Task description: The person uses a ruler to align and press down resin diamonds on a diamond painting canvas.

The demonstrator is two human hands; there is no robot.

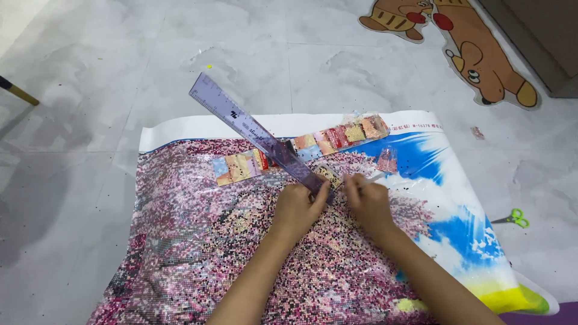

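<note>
Purple see-through ruler (259,138) lies slantwise over the bead canvas (198,241), far end past the canvas top edge, near end pinched in the left hand (298,207). Right hand (368,201) just beside it, fingers pressed together on a thin pen-like tool (368,179), tip hidden. Small clear tray (330,174) sits between ruler and right hand. Strip of coloured bead packets (301,147) runs under the ruler near the canvas top edge. Green scissors (513,218) on grey marble floor (90,90), off the right edge. Bear-shaped mat (481,60) at top right.

ruler (253,129): translucent purple | canvas (198,241): pink-black speckled, probably beads | scissors (513,218): green
</note>
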